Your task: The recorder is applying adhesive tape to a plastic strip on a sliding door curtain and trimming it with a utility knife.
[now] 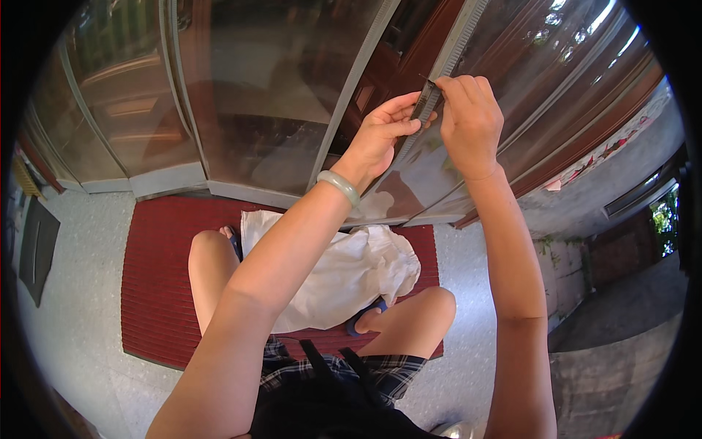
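Plainly, left grip (383, 136) pinches grey strip (425, 107) — right grip (472, 123), beside it, pinches dark sliver (431, 83).

A transparent plastic door-curtain panel (528, 86) hangs far right, rippled; its grey ribbed edging strip (458, 44) slants, with a dark section (426, 101) partway down.
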`<action>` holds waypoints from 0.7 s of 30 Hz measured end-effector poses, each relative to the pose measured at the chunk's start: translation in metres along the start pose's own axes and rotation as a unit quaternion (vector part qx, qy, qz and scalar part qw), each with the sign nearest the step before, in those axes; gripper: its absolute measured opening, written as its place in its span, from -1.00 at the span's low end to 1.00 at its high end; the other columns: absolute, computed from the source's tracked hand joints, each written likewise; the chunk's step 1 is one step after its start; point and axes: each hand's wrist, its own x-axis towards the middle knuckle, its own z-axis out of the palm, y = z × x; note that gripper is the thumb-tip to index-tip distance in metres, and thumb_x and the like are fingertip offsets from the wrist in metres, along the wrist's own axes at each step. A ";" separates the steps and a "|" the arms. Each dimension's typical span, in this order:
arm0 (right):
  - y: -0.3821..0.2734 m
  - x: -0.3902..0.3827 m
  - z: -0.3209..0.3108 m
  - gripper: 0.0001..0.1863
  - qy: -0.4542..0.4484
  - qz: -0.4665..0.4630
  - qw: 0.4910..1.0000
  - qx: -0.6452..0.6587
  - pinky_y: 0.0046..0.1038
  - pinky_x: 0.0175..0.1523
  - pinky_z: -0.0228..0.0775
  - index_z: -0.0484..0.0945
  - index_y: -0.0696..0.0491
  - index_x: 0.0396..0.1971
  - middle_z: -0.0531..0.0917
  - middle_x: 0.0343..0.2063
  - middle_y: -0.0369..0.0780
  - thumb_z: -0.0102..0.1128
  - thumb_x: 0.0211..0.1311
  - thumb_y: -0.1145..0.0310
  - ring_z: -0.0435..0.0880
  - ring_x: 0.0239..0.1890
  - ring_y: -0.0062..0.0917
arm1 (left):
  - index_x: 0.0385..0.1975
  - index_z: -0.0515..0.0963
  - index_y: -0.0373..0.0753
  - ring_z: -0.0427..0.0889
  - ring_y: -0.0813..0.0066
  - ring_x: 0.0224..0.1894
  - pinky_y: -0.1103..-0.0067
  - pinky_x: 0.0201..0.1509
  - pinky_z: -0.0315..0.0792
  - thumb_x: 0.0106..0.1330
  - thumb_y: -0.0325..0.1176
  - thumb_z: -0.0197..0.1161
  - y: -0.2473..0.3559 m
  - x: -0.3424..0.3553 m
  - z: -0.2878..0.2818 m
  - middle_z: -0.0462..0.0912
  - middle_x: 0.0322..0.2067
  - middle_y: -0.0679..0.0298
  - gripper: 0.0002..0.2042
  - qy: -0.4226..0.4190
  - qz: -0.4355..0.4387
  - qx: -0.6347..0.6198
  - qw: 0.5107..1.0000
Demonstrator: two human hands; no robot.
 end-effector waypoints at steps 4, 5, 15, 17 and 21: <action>-0.006 -0.017 0.001 -0.75 -0.040 0.018 0.998 0.039 -0.37 -0.31 0.39 0.58 0.07 -0.39 0.51 -0.50 -0.25 0.22 -0.18 0.61 0.49 -0.38 -0.36 | 0.14 0.44 -0.34 0.58 0.42 0.05 0.55 0.21 0.39 0.21 -0.69 0.20 -0.001 0.000 -0.001 0.60 0.01 0.18 -0.55 0.042 0.000 -0.011 0.999; -0.004 -0.017 0.000 -0.75 -0.040 0.017 0.998 0.039 -0.37 -0.31 0.39 0.58 0.07 -0.39 0.51 -0.50 -0.25 0.22 -0.18 0.61 0.49 -0.38 -0.36 | 0.14 0.44 -0.35 0.58 0.44 0.04 0.56 0.20 0.40 0.20 -0.70 0.21 -0.001 0.000 -0.002 0.60 0.00 0.18 -0.54 0.020 -0.001 -0.007 1.000; 0.002 -0.020 0.000 -0.77 0.000 0.055 0.997 0.049 -0.38 -0.29 0.40 0.58 0.07 -0.36 0.54 -0.46 -0.26 0.20 -0.07 0.65 0.52 -0.36 -0.36 | 0.14 0.45 -0.34 0.53 0.53 0.07 0.58 0.20 0.38 0.18 -0.64 0.28 -0.009 -0.013 -0.021 0.58 0.05 0.19 -0.53 -0.038 -0.029 0.133 0.990; 0.002 -0.021 0.001 -0.76 -0.003 0.057 0.997 0.049 -0.39 -0.30 0.39 0.58 0.07 -0.35 0.54 -0.46 -0.26 0.20 -0.09 0.65 0.52 -0.37 -0.37 | 0.15 0.45 -0.34 0.53 0.53 0.07 0.58 0.19 0.38 0.19 -0.63 0.28 -0.013 -0.011 -0.025 0.58 0.06 0.19 -0.52 -0.023 -0.026 0.136 0.990; 0.000 -0.017 0.001 -0.73 0.002 0.013 0.999 0.045 -0.40 -0.33 0.38 0.60 0.07 -0.35 0.52 -0.47 -0.28 0.19 -0.13 0.66 0.50 -0.39 -0.40 | 0.18 0.44 -0.34 0.53 0.54 0.07 0.59 0.17 0.39 0.21 -0.62 0.27 -0.015 -0.013 -0.022 0.59 0.06 0.20 -0.52 0.023 -0.018 0.131 0.991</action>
